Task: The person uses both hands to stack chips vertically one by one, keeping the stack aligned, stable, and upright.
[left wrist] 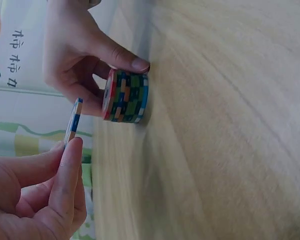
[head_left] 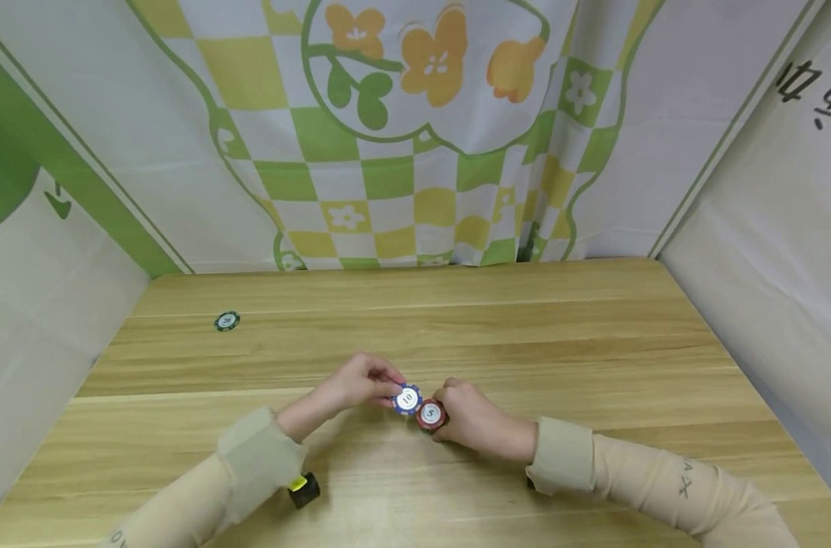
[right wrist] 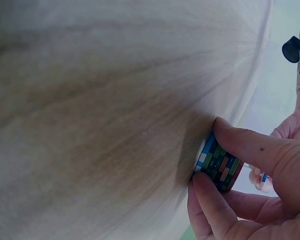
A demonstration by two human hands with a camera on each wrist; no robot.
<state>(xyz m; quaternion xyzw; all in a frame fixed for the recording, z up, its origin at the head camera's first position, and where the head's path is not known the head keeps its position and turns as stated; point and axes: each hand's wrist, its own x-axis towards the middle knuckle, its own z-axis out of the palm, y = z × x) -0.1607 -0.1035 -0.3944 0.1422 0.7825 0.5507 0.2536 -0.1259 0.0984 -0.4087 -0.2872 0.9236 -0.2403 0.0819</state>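
Note:
My left hand [head_left: 364, 382] pinches a single blue poker chip [head_left: 407, 399] marked 10 between thumb and fingers, held up beside a stack. The stack of poker chips [left wrist: 127, 97] stands on the table, with a red chip marked 5 [head_left: 431, 415] on top and blue, green and orange edges below it. My right hand [head_left: 473, 415] grips that stack from its right side, thumb and fingers curled round it low near the wood. In the left wrist view the blue chip is seen nearly edge-on, apart from the stack.
A green chip marked 20 [head_left: 227, 320] lies flat on the wooden table [head_left: 539, 327] at the far left. Patterned cloth [head_left: 402, 183] hangs along the back edge, with white panels on both sides. Each wrist wears a camera, the left one [head_left: 304, 491] dark.

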